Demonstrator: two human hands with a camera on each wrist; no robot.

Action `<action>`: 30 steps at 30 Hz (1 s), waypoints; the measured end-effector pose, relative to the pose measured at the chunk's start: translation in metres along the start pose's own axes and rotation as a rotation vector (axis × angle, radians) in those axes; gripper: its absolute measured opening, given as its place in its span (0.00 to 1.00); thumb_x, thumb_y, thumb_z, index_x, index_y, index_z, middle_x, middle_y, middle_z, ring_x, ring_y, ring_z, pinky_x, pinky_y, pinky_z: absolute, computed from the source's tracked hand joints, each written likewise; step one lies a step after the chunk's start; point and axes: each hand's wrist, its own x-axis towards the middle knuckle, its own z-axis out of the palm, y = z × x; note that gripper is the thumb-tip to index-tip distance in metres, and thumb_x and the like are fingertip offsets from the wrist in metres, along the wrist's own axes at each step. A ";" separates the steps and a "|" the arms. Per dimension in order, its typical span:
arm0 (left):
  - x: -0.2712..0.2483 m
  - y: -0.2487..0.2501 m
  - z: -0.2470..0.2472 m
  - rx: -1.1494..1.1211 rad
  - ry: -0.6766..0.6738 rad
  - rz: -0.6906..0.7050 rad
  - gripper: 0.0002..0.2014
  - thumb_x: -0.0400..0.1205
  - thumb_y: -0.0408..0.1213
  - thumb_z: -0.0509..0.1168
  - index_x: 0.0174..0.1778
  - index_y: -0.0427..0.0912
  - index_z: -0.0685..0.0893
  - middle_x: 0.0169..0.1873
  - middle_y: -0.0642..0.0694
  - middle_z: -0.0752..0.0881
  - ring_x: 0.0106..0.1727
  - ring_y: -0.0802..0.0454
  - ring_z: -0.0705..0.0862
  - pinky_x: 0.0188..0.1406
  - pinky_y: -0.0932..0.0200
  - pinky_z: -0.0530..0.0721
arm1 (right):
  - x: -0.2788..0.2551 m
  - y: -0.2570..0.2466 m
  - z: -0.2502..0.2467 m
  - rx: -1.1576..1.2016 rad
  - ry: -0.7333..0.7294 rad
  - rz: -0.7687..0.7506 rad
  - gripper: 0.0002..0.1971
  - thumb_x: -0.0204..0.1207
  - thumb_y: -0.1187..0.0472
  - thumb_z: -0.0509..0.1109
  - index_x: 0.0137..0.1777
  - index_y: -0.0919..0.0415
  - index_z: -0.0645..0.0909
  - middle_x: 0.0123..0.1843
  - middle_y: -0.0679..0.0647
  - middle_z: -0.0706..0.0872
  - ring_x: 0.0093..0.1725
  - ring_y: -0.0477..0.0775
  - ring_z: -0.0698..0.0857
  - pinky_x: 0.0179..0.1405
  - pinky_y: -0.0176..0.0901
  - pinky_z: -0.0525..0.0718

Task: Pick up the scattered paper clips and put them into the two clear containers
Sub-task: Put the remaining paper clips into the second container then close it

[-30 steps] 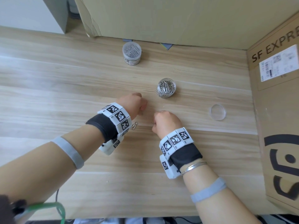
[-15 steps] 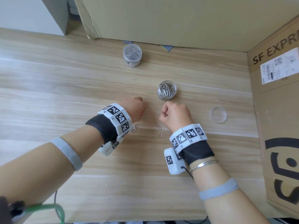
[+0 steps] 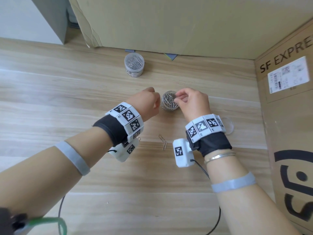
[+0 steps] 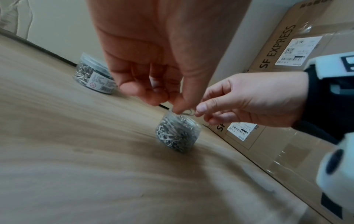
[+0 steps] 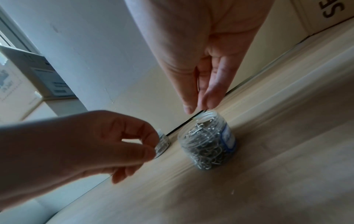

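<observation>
An open clear container (image 3: 169, 106) (image 4: 178, 134) (image 5: 208, 145), nearly full of silver paper clips, stands mid-table. My right hand (image 3: 177, 99) (image 4: 199, 112) (image 5: 197, 106) hovers over its mouth and pinches a paper clip (image 4: 188, 113) between thumb and forefinger. My left hand (image 3: 149, 102) (image 4: 170, 103) (image 5: 151, 148) is just left of the rim, fingertips pinched together, apparently on a clip. Two loose clips (image 3: 163, 142) lie on the wood between my wrists. Another clip (image 3: 139, 138) peeks out by the left wrist camera. A second, lidded container (image 3: 134, 66) (image 4: 93, 75) stands farther back.
A clear round lid (image 3: 229, 126) lies to the right, partly behind my right wrist. An SF EXPRESS cardboard box (image 3: 288, 116) walls off the right side. A large cardboard sheet (image 3: 169, 22) closes the back. Bare wooden table (image 3: 50, 99) stretches to the left and front.
Both hands have lifted off the table and moved forward to the open container. The right hand took a clip from the table; two clips stay where it was.
</observation>
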 end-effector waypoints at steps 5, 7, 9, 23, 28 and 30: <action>0.018 0.015 -0.001 -0.028 0.076 -0.003 0.09 0.80 0.33 0.61 0.52 0.37 0.84 0.56 0.39 0.80 0.51 0.39 0.84 0.52 0.51 0.82 | -0.015 0.015 -0.005 -0.057 0.009 0.029 0.06 0.73 0.60 0.73 0.50 0.56 0.85 0.46 0.50 0.90 0.45 0.50 0.87 0.52 0.42 0.84; 0.024 0.018 0.000 -0.038 0.096 -0.014 0.09 0.80 0.33 0.61 0.52 0.37 0.84 0.56 0.39 0.80 0.52 0.39 0.84 0.52 0.50 0.82 | -0.021 0.020 -0.004 -0.064 -0.014 0.047 0.06 0.73 0.59 0.72 0.50 0.55 0.85 0.45 0.49 0.90 0.43 0.49 0.85 0.51 0.41 0.84; 0.027 0.019 0.001 -0.043 0.097 -0.016 0.09 0.80 0.34 0.62 0.53 0.39 0.85 0.57 0.40 0.80 0.53 0.41 0.84 0.52 0.50 0.82 | -0.026 0.025 -0.003 -0.067 -0.037 0.061 0.06 0.74 0.59 0.72 0.50 0.54 0.85 0.44 0.49 0.90 0.40 0.46 0.82 0.50 0.40 0.83; -0.019 -0.010 0.015 0.183 -0.307 -0.003 0.11 0.75 0.41 0.71 0.50 0.45 0.80 0.47 0.48 0.81 0.46 0.49 0.78 0.44 0.55 0.77 | -0.066 0.017 0.022 -0.223 -0.494 -0.069 0.23 0.59 0.55 0.83 0.55 0.49 0.82 0.54 0.49 0.83 0.51 0.50 0.82 0.56 0.48 0.83; -0.034 -0.014 0.019 0.215 -0.366 -0.096 0.14 0.71 0.44 0.74 0.44 0.45 0.77 0.43 0.49 0.77 0.44 0.49 0.75 0.31 0.62 0.70 | -0.074 0.016 0.026 -0.294 -0.518 -0.122 0.23 0.62 0.60 0.81 0.58 0.51 0.81 0.59 0.49 0.79 0.59 0.53 0.81 0.57 0.45 0.80; -0.039 -0.013 0.019 0.250 -0.383 -0.158 0.15 0.71 0.47 0.74 0.41 0.46 0.75 0.41 0.49 0.78 0.43 0.49 0.76 0.31 0.61 0.70 | -0.075 0.015 0.028 -0.297 -0.497 -0.135 0.20 0.63 0.60 0.81 0.56 0.52 0.82 0.58 0.50 0.80 0.59 0.54 0.81 0.56 0.46 0.81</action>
